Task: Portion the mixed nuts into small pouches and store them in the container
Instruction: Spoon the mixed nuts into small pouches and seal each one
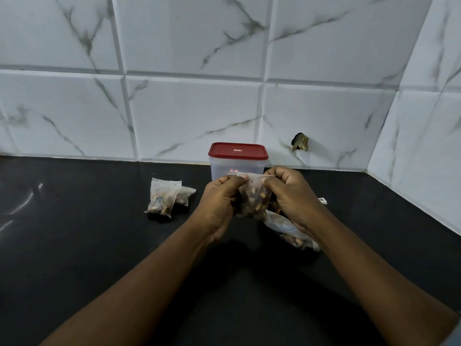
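Note:
I hold a small clear pouch [254, 198] of mixed nuts above the black counter. My left hand [220, 203] pinches its top edge on the left and my right hand [290, 196] pinches the top edge on the right. Behind the pouch stands a clear plastic container [237, 168] with its red lid [238, 151] on. Two filled pouches [164, 197] lie on the counter to the left. A larger clear bag of nuts [289, 229] lies under my right wrist, partly hidden.
The black counter [99, 233] runs to a white marble-patterned tiled wall, with a corner at the right. A hole in the tile [300, 141] shows right of the container. A small white object [323, 200] peeks out beyond my right hand.

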{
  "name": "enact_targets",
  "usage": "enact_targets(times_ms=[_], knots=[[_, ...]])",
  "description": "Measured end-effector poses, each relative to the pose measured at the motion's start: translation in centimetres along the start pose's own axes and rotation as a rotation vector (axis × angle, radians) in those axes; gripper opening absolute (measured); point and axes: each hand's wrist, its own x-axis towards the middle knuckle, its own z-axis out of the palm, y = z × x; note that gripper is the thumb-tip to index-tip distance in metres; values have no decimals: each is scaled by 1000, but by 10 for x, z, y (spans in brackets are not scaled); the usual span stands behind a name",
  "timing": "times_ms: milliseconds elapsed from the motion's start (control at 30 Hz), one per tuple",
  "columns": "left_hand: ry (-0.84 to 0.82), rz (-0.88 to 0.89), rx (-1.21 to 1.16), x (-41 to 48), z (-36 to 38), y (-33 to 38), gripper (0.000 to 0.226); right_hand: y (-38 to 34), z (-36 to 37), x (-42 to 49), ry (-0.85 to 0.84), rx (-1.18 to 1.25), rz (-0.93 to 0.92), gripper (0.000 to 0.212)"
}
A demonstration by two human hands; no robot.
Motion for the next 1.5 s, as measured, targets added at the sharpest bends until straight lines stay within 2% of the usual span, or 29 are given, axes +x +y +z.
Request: enact_targets(times_ms=[467,600,767,900,1033,1167,1300,1500], knots=[[75,77,-30,3,-3,2,11,-2,2,-5,-10,13,-52,15],[36,58,-12,3,0,1,18,-4,2,-7,-32,19,-80,16],[20,74,61,0,4,-3,12,-5,3,-8,-43,9,-83,14],[35,91,64,1,2,-4,19,-4,5,-8,-52,-26,-104,14],[37,94,75,2,-1,-5,22,-5,3,-7,-66,41,-73,10],[5,93,98,2,-2,-4,24,-3,-1,-6,-38,-19,-104,13],[15,99,79,-1,3,-2,13,-3,1,-4,-41,-89,-118,17],[51,113,74,0,1,2,28,-4,-2,-4,-9,-152,-148,15]])
